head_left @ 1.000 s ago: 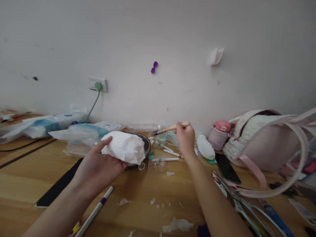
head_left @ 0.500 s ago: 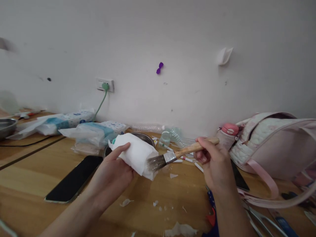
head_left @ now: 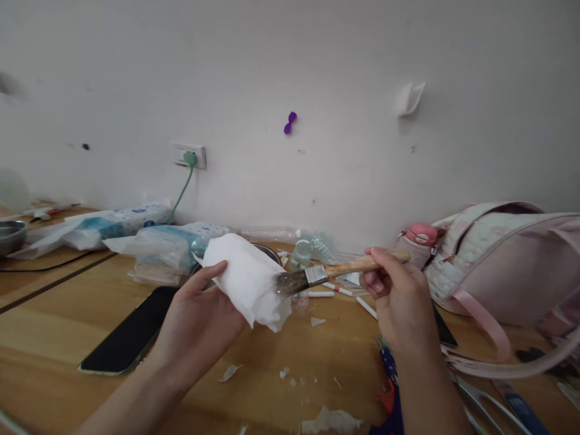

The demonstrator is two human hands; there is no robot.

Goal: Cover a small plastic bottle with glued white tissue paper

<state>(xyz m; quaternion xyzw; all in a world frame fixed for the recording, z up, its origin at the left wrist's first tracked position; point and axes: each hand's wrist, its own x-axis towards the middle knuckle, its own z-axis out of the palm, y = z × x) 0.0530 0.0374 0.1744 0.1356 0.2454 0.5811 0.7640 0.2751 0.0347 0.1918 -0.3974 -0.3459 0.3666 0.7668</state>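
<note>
My left hand is closed around a roundish thing wrapped in white tissue paper, thumb on top and fingers beneath. The tissue's loose edge hangs down at the right end; what lies under it is hidden. In my right hand is a paintbrush, its wooden handle pinched between thumb and fingers. The brush's dark, wet-looking bristles touch the right end of the tissue. Behind the wrapped thing shows part of a metal bowl.
A black phone lies left on the wooden table, with torn paper scraps near the front. White markers and clear plastic bottles lie behind. Right are a pink bag, a pink-lidded bottle and scissors.
The brush has moved slightly up and right, with its bristles now at the tissue's right end. The wrapped thing has tilted and risen a little in my left hand.
</note>
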